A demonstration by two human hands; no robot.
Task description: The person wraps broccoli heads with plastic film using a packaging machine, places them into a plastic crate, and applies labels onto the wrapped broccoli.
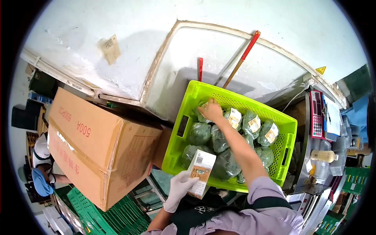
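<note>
My left hand (181, 187), in a white glove, is closed on a stack of printed labels (201, 171) just outside the near edge of a bright green plastic crate (235, 95). Inside the crate lie several plastic-wrapped broccoli heads (199, 134); some at the far side carry a label (254, 123). My bare right hand (211, 111) reaches across them to the far left corner. Its fingers are apart and rest on a wrapped broccoli there, partly covering it. My right forearm hides part of the broccoli in the middle.
A large cardboard box (98, 147) stands left of the crate, with green crates (113, 213) below it. To the right are a red scale (316, 113) and a bottle (324, 156). A red-handled pole (246, 51) leans on the wall. Another person (42, 156) is at far left.
</note>
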